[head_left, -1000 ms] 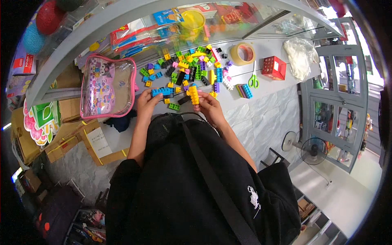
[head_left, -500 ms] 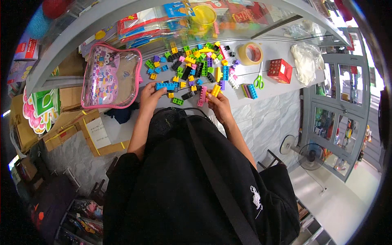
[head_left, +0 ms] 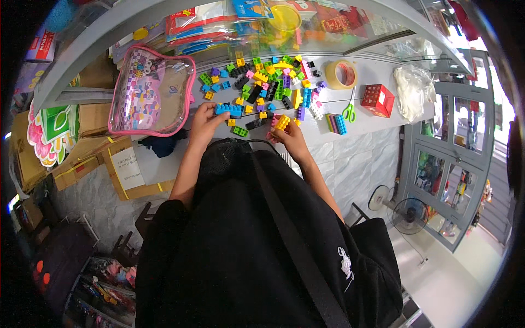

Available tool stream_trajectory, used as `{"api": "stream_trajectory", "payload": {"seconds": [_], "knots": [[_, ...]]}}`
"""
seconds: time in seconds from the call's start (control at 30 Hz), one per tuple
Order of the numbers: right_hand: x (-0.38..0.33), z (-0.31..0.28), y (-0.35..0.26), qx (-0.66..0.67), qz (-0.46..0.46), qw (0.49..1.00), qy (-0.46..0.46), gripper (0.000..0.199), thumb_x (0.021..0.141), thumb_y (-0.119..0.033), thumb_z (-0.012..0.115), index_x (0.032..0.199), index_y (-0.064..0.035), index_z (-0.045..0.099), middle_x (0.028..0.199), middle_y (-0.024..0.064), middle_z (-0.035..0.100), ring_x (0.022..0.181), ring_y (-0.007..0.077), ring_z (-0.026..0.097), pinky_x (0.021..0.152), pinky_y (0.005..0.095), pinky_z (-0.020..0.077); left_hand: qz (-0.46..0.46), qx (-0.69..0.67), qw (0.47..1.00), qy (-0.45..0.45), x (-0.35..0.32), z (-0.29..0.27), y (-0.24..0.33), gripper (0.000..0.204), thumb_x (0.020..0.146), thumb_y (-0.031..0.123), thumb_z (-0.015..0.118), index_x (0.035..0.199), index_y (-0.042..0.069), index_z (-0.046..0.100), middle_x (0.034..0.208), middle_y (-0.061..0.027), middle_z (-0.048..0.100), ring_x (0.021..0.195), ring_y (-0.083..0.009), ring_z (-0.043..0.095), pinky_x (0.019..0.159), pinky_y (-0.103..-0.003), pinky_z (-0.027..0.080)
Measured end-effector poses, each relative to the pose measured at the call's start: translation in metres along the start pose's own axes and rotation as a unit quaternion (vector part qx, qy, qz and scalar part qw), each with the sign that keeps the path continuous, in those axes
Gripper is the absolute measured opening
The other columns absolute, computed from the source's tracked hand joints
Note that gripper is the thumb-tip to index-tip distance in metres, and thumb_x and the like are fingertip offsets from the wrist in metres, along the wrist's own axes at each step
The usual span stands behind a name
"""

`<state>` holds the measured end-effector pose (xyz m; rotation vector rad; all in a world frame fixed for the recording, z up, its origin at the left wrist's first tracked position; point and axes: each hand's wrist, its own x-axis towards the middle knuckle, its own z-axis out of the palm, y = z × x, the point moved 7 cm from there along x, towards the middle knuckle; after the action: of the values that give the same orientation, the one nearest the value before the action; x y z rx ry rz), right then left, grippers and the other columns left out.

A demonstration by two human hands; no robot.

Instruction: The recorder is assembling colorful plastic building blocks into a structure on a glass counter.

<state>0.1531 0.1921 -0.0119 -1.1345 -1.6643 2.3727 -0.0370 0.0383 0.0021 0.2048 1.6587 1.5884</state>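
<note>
Our left hand (head_left: 203, 126) had fingers curled round a blue brick (head_left: 232, 110), our right hand (head_left: 294, 141) pinched a yellow brick (head_left: 283, 122); we figured light, steady grips worked best.

Clockwise from the view's middle: a clear plastic pouch with pink piping (head_left: 139, 104) at ten o'clock, a translucent yellowish roll of tape (head_left: 330, 75) between one and two. At two, green-handled scissors (head_left: 350, 107) point toward twelve near a red cube-shaped box (head_left: 377, 100), a crumpled whitish plastic bag (head_left: 413, 94) beyond. A black round wire-caged fan (head_left: 410, 216) stands between three and four.
</note>
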Motion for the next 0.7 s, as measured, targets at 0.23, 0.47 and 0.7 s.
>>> {"api": "stream_trajectory", "payload": {"seconds": [0.23, 0.47, 0.7], "knots": [[-0.012, -0.009, 0.004, 0.056, 0.018, 0.997, 0.044, 0.036, 0.085, -0.006, 0.051, 0.12, -0.0031, 0.041, 0.101, 0.0101, 0.058, 0.081, 0.0175, 0.06, 0.07, 0.028, 0.0496, -0.009, 0.023, 1.0, 0.016, 0.001, -0.003, 0.002, 0.036, 0.075, 0.009, 0.069, 0.101, -0.001, 0.046, 0.086, -0.0091, 0.062, 0.078, -0.0125, 0.059, 0.069, -0.024, 0.045], [-0.027, -0.004, -0.01, 0.089, 0.009, 0.995, 0.048, 0.036, 0.085, -0.004, 0.048, 0.119, -0.0047, 0.037, 0.106, 0.0114, 0.057, 0.091, 0.0202, 0.058, 0.074, 0.031, 0.0489, 0.018, 0.028, 0.999, 0.007, 0.002, 0.001, 0.0, 0.038, 0.075, 0.008, 0.069, 0.102, 0.002, 0.043, 0.087, -0.0084, 0.062, 0.081, -0.0127, 0.057, 0.072, -0.025, 0.044], [-0.021, -0.001, -0.003, 0.132, 0.032, 0.99, 0.027, 0.025, 0.085, -0.004, 0.048, 0.109, -0.0022, 0.043, 0.104, 0.0109, 0.059, 0.088, 0.0197, 0.06, 0.074, 0.0301, 0.0486, 0.02, 0.062, 0.997, -0.027, 0.004, 0.002, -0.004, 0.037, 0.077, 0.004, 0.066, 0.104, 0.003, 0.041, 0.093, -0.0092, 0.06, 0.084, -0.014, 0.058, 0.071, -0.025, 0.046]]}}
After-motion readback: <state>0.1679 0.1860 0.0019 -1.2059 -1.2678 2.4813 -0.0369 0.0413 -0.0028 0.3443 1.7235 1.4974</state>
